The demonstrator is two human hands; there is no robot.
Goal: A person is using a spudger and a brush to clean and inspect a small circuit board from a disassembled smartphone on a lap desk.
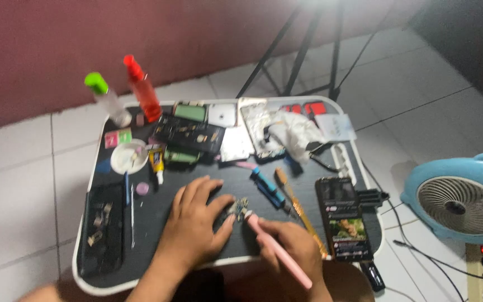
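My left hand (pixel 194 223) lies flat on the black tray table (pixel 146 257), fingers spread, and its fingertips press on a small circuit board (pixel 240 207) near the front middle of the table. My right hand (pixel 292 249) is closed around a pink tool (pixel 278 249), and the tip of this tool touches the board.

At the back left stand a clear bottle with green cap (pixel 106 99) and a red spray bottle (pixel 142 89), both upright. In front of them is a small white dish (pixel 128 156) with some small pieces in it; I cannot tell what they are. A yellow glue tube (pixel 156 163) lies just beside it.

The white rim of the table is close under my wrists. Free surface remains between my left hand and a dark tray (pixel 103 229) at the left edge. A phone with lit screen (pixel 345 219) lies at the right edge, and a blue fan (pixel 460 198) stands on the floor.
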